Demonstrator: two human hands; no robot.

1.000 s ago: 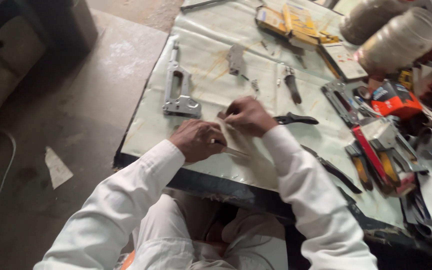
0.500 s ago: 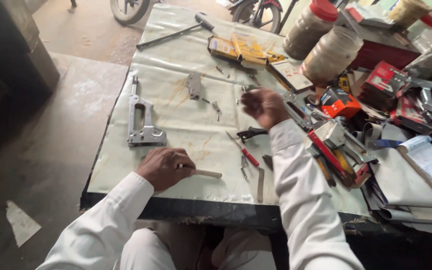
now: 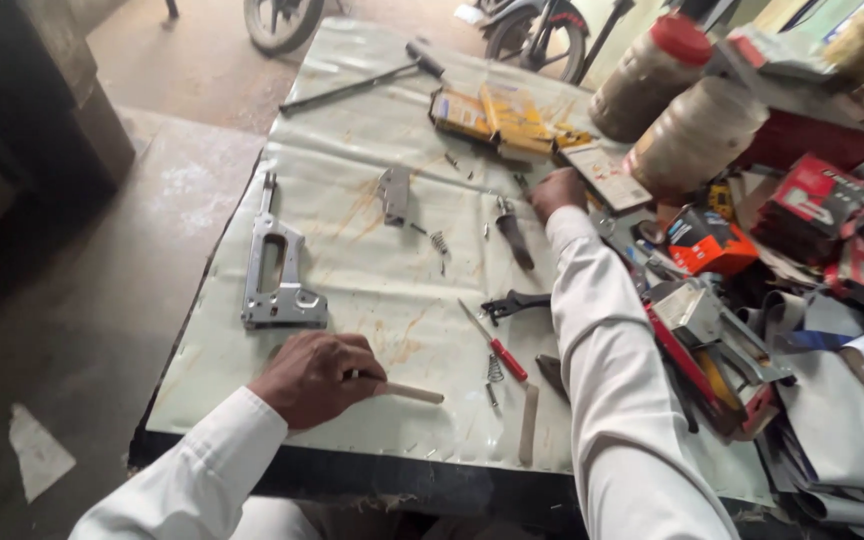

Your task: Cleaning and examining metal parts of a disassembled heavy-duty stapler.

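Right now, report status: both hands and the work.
Left hand closed on a thin pale stick, resting on the table sheet. Right hand reaching far, by small parts near the yellow boxes. Metal stapler frame lies untouched.

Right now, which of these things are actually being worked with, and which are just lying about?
In use: pale strip held by left hand; right hand reaching near the dark tool.

Lying about: metal stapler frame, red screwdriver, two jars, hammer, orange box.

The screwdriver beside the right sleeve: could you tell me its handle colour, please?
Red, shown best in the head view: screwdriver.
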